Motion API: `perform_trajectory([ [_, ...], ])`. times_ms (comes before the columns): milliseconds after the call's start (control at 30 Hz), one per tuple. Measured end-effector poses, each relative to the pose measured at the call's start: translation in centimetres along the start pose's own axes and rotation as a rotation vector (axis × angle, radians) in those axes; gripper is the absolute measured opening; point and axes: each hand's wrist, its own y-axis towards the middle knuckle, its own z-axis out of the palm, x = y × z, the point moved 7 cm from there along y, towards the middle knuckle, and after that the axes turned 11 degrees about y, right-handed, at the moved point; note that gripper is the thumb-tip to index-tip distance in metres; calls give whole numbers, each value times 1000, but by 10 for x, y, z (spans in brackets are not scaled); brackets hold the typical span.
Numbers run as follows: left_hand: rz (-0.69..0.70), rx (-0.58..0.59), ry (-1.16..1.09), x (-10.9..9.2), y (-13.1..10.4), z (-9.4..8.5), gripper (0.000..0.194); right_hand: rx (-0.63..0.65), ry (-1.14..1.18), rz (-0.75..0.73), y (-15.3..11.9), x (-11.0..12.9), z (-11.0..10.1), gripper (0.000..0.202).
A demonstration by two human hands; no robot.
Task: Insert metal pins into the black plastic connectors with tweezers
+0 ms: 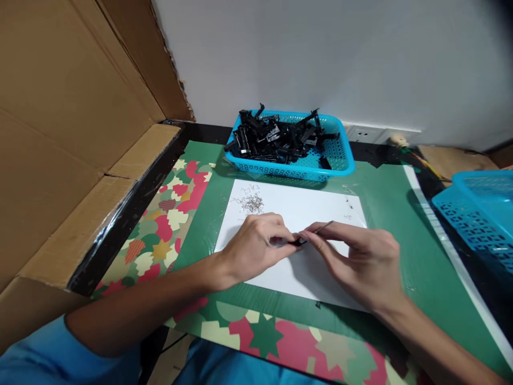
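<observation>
My left hand (260, 240) is closed in a pinch on a small black plastic part (297, 242), most of which the fingers cover. From the other side my right hand (356, 256) meets it, thumb and fingers pinched around a thin metal tool (324, 227) whose shaft pokes out past the fingers. The fingertips of both hands nearly touch above a white sheet of paper (280, 278). On that sheet, beyond my left hand, lies a pile of tiny bent wire springs (253, 203). A few small bits (348, 216) lie at its right side.
A blue basket (288, 170) heaped with black plastic parts (276, 136) stands at the back against the wall. A second blue basket (473, 214) is at the right edge. Cardboard (80, 96) walls the left side. Wall sockets (364, 133) and a plug (398, 140) are behind.
</observation>
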Motion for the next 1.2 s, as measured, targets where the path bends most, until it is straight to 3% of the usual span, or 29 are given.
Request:
perform_trajectory([
  [100, -19, -55, -23, 1, 1, -3, 8, -57, 74, 84, 3, -9, -12, 11],
  [233, -59, -139, -98, 3, 2, -9, 15, -162, 35, 67, 5, -20, -43, 13],
  [333, -60, -180, -122, 2, 2, -12, 15, -77, -25, 85, 9, -28, -55, 18],
  [533, -108, -175, -120, 1, 2, -13, 15, 113, -190, 263, 16, -58, -63, 29],
  [733, -251, -288, -364, 15, 1, -23, 20, 123, -367, 387, 16, -94, -78, 37],
  [833, -270, -419, -441, 22, 4, -34, 20, 208, -287, 369, 23, -82, -51, 33],
  [967, -345, -547, -604, 37, 10, -45, 19, 360, -106, 309, 35, -50, 13, 25],
  [1100, -384, -494, -645, 45, 16, -44, 17, 448, 1, 265, 39, -33, 63, 16],
  [1200, -319, -448, -573, 43, 18, -41, 13, 435, -9, 258, 39, -34, 74, 11],
])
